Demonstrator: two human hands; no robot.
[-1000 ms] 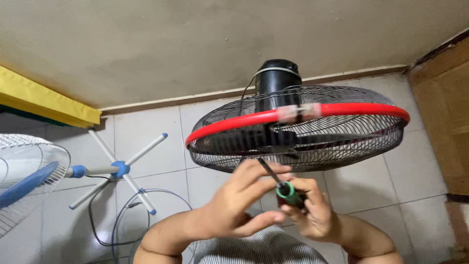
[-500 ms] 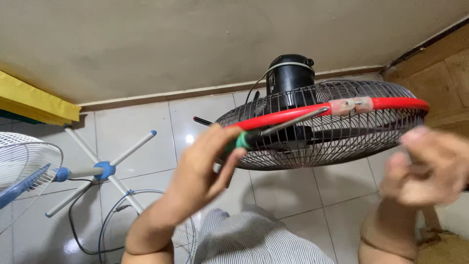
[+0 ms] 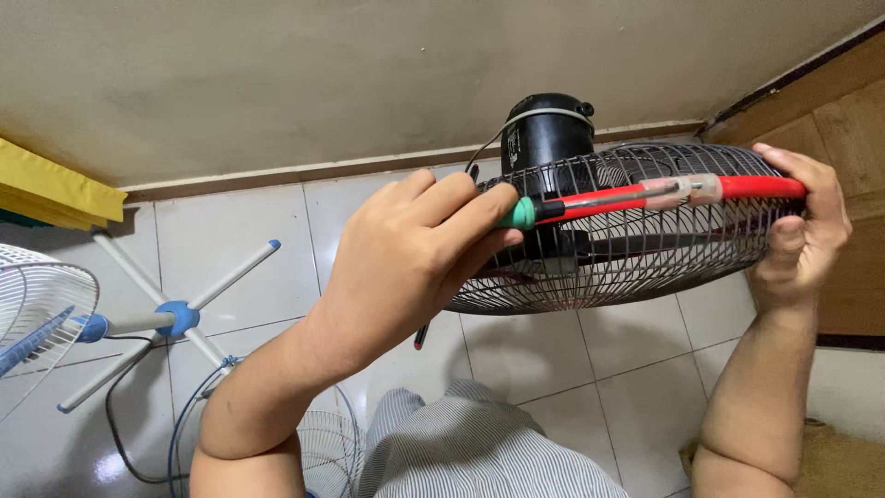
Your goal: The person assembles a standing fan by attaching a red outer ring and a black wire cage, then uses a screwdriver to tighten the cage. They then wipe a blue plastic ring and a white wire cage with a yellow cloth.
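Head view: a person works on a black fan cage [image 3: 636,263] w/ red rim band [image 3: 765,187], held mid-right of frame above a tiled floor [image 3: 240,240]. Left hand [image 3: 406,258], centre frame, is clamped round a green-handled screwdriver [image 3: 522,214], shaft laid along the rim toward a pale clip [image 3: 687,190]. Right hand [image 3: 807,231], far right, fingers wrapped over the cage edge, steadying it. Black motor housing [image 3: 548,134] sits on top of the cage.

Progress, as judged: cage looks closed and band on; the clip seems the point being worked, loosening or tightening unclear. Count: 1 screwdriver, 1 black cage, 1 motor, 2 hands; lower left, 1 white fan [image 3: 37,314] w/ cross-base stand [image 3: 175,318], 1 loose grille [image 3: 323,447].
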